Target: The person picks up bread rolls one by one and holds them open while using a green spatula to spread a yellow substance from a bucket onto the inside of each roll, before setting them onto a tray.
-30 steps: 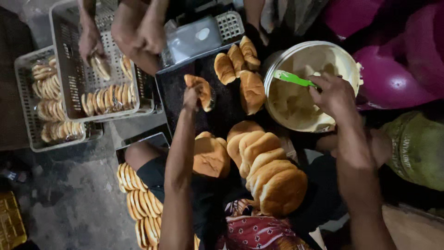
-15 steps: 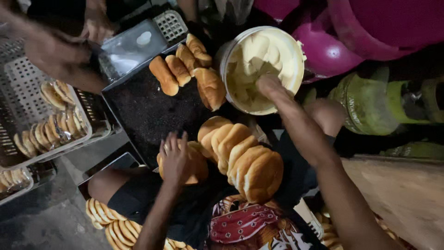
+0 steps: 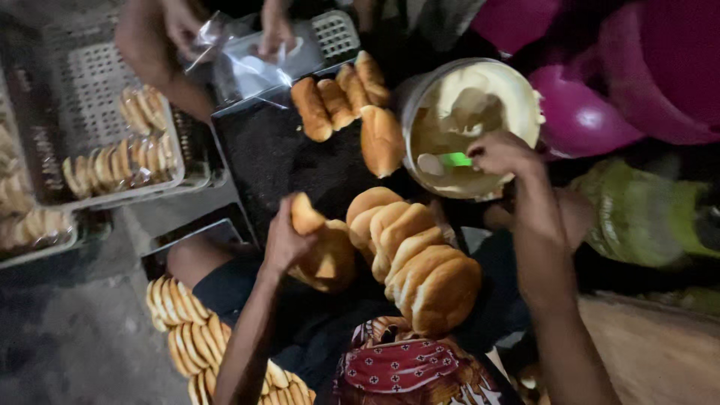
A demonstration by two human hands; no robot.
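Observation:
My left hand grips a golden bread bun lifted off a small cluster of buns on my lap. My right hand holds a green-handled spreader inside a white tub of pale yellow spread. A row of joined buns lies between my two arms. Several more buns rest on the dark tray beyond.
Another person's hands handle a clear plastic bag at the top. Grey wire baskets with bagged buns stand at the left. Packed buns lie by my left leg. Pink tubs sit at the right.
My left hand has picked one bun up off the cluster. My right hand has drawn back to the tub's near rim with the green spreader. The view has shifted.

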